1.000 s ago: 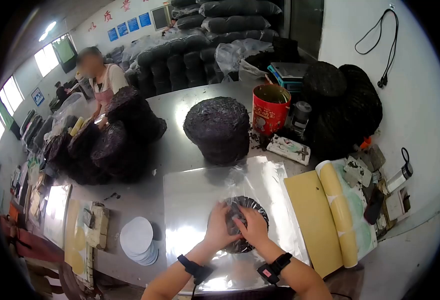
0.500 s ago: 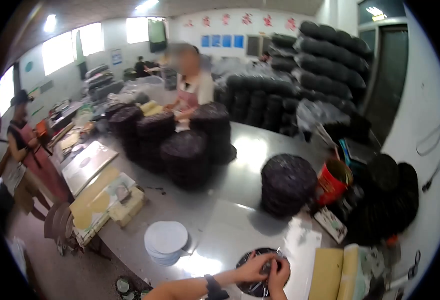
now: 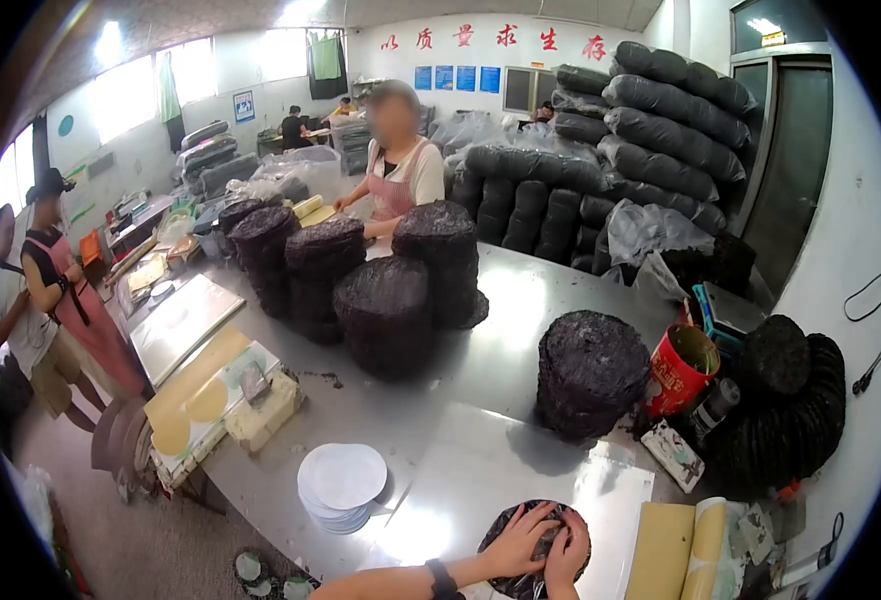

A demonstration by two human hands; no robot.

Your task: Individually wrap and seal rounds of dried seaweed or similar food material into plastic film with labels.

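A round dark disc [image 3: 500,522], wrapped in shiny clear plastic, lies on the metal tabletop at the bottom of the view. My left hand [image 3: 522,541], with a black band on its wrist, rests on the disc with its fingers stretched out. Beside it, my right hand [image 3: 566,552] also lies on the disc, fingers extended and nearly touching the left ones. Both palms face down, so the middle of the disc is hidden beneath them. To the left stands a stack of round white sheets [image 3: 342,478].
A stack of dark discs [image 3: 592,370] stands ahead, near a red can [image 3: 682,368]. Taller dark stacks [image 3: 385,315] rise farther left, with a co-worker [image 3: 400,180] behind them. A yellow roll [image 3: 705,550] lies at right, a yellowish block [image 3: 263,410] at left.
My hands were bunched with fingers together over the disc's middle; now they lie flatter across it. Clear film that stuck up there is pressed down. The view has shifted slightly.
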